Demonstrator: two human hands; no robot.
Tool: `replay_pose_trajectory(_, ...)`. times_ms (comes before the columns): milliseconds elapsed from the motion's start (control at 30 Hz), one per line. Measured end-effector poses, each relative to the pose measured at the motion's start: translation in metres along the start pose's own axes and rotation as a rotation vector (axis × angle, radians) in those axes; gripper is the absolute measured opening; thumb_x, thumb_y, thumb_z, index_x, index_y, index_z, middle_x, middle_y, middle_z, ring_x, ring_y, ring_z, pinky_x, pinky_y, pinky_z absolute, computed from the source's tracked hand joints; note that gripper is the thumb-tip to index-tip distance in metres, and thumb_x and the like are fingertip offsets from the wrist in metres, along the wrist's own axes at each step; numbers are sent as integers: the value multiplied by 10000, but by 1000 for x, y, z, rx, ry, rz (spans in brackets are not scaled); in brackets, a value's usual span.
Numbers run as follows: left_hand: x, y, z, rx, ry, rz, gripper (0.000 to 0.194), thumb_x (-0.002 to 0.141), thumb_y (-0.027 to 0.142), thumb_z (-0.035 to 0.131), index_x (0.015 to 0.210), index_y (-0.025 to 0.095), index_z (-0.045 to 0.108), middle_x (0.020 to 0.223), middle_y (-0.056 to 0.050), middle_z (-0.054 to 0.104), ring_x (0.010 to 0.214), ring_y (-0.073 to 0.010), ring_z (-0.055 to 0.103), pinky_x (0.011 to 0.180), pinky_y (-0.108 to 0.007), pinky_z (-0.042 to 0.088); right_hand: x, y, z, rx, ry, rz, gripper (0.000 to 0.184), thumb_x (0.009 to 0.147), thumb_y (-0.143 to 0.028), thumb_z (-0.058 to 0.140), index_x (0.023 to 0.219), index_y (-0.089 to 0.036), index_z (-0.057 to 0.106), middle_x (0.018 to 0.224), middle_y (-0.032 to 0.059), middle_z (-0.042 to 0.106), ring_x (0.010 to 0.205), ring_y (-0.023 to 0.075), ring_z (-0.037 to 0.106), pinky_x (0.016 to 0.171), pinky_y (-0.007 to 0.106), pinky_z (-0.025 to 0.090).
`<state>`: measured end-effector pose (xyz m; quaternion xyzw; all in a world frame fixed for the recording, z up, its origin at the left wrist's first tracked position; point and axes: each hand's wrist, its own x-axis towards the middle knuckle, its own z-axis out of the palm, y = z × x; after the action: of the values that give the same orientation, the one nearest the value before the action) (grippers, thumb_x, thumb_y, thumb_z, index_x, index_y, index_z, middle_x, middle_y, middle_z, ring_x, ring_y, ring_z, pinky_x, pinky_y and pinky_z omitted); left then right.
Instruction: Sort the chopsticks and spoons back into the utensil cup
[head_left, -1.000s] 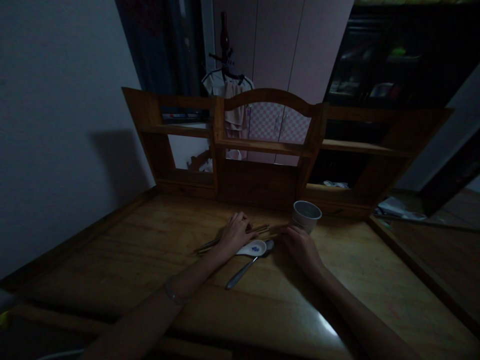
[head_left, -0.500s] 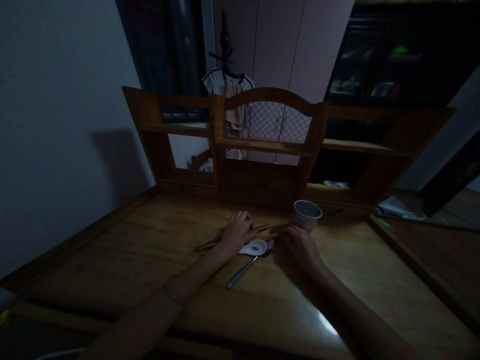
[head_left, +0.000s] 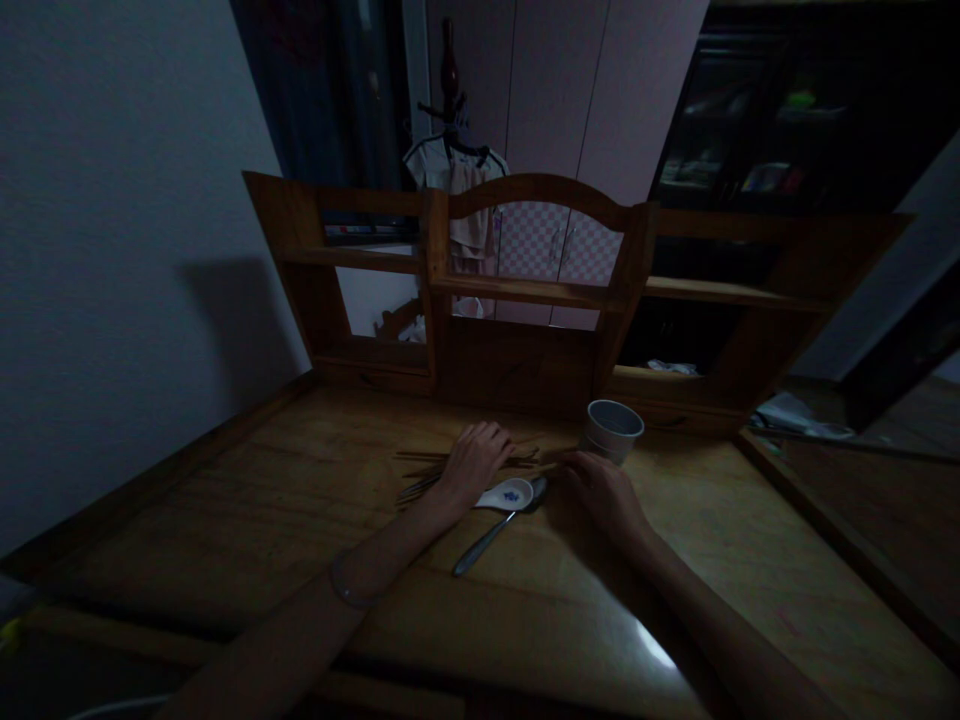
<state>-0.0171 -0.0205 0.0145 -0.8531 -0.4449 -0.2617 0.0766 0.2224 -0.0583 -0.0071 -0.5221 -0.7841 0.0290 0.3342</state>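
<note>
Several thin wooden chopsticks (head_left: 420, 480) lie fanned out on the wooden table. My left hand (head_left: 478, 460) rests over their middle with its fingers curled round them. Their right-hand ends reach toward my right hand (head_left: 600, 490), whose bent fingers are closed at the stick ends; the fingertips are partly hidden. Close below my left hand lies a white spoon (head_left: 514, 495) with a blue pattern. A metal spoon (head_left: 484, 545) lies partly under it, handle toward me. Just behind my right hand stands a grey cup (head_left: 615, 430), upright.
A wooden shelf unit (head_left: 525, 365) runs along the table's back edge. The wall (head_left: 150, 300) borders the table at the left. A bright light reflection shows on the tabletop (head_left: 585, 630) near my right forearm.
The chopsticks have spread from a tight bundle into a fan at their left ends. My left hand has shifted slightly and turned flatter over them. My right hand has barely moved.
</note>
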Motion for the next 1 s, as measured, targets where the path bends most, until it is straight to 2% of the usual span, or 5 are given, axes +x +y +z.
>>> replay_pose_trajectory(133,0,7,-5,-20,62,-32,294,1016,335,298,1069,200,554,940,-42,601,842,-172,569,719,-281,387,0,-5,-4,43,9,0,225,924,-255,479,1062,-233,655,1002,39,694,890,199,642,771,318,489)
replay_pose_trajectory(267,-2,10,-5,-48,61,-22,308,1015,372,289,1138,239,537,982,-37,590,851,-166,589,651,-260,384,0,-6,-5,55,42,-18,242,927,-250,467,1084,-223,649,995,54,693,890,203,639,772,322,489)
replay_pose_trajectory(500,-3,12,-3,-161,-10,71,308,1009,340,321,1120,207,575,1035,-52,571,887,-157,592,765,-258,447,0,-5,-4,-7,112,4,231,927,-253,471,1073,-225,646,1019,53,687,913,213,634,790,337,492)
replay_pose_trajectory(733,-3,12,2,-272,-74,151,259,995,301,384,1067,170,595,981,-66,621,959,-188,577,863,-302,450,-1,-3,-4,-26,189,-3,243,921,-263,471,1079,-209,647,1037,69,690,904,217,645,780,343,506)
replay_pose_trajectory(1000,-5,9,5,-334,-116,169,295,976,316,429,1226,198,534,1079,-67,620,1001,-194,569,893,-307,453,-4,-4,-4,-52,230,32,235,913,-278,485,1065,-212,653,1035,71,689,893,227,650,766,347,513)
